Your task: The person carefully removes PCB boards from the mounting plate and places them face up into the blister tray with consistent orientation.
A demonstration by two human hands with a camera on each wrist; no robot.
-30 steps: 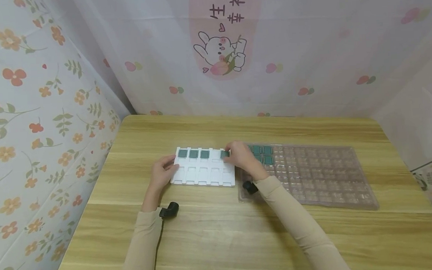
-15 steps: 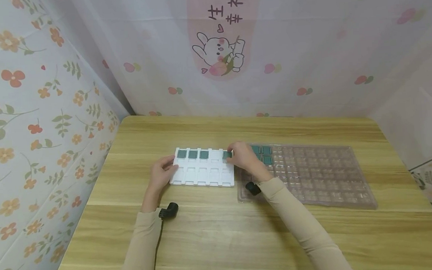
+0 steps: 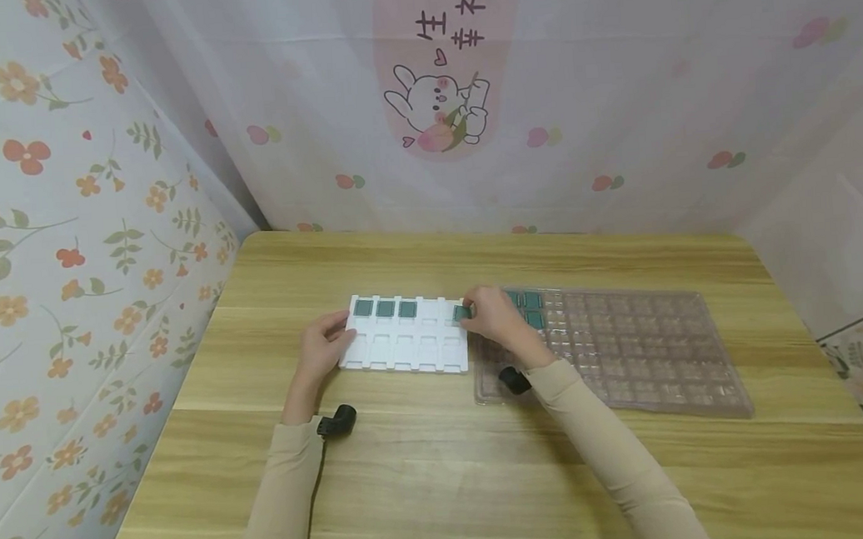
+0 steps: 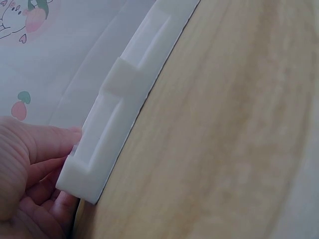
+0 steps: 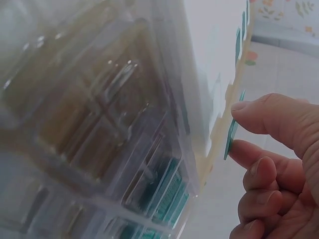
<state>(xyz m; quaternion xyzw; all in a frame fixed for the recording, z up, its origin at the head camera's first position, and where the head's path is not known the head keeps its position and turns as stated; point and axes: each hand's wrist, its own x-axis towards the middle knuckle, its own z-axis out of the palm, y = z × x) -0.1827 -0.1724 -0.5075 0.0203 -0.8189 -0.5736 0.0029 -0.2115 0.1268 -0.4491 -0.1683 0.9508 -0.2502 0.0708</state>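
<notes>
A white pocketed tray (image 3: 407,350) lies on the table, with three green square boards (image 3: 385,309) in the left pockets of its far row. My left hand (image 3: 322,344) grips the tray's left end, thumb on the rim (image 4: 72,137) and other fingers curled by its side. At the tray's far right corner, my right hand (image 3: 496,315) pinches another green board (image 3: 461,312) between thumb and forefinger. In the right wrist view this thin board (image 5: 231,137) is seen nearly edge-on, apart from the white tray.
A long clear plastic tray (image 3: 655,354) with many pockets lies right of the white one. More green boards (image 3: 533,300) sit in its far left pockets, partly hidden by my right hand. A patterned curtain (image 3: 617,123) hangs behind the table (image 3: 415,471).
My right hand has shifted slightly right and toward me with the pinched green board, from over the far right pocket to the tray's right edge. The left hand keeps its hold.
</notes>
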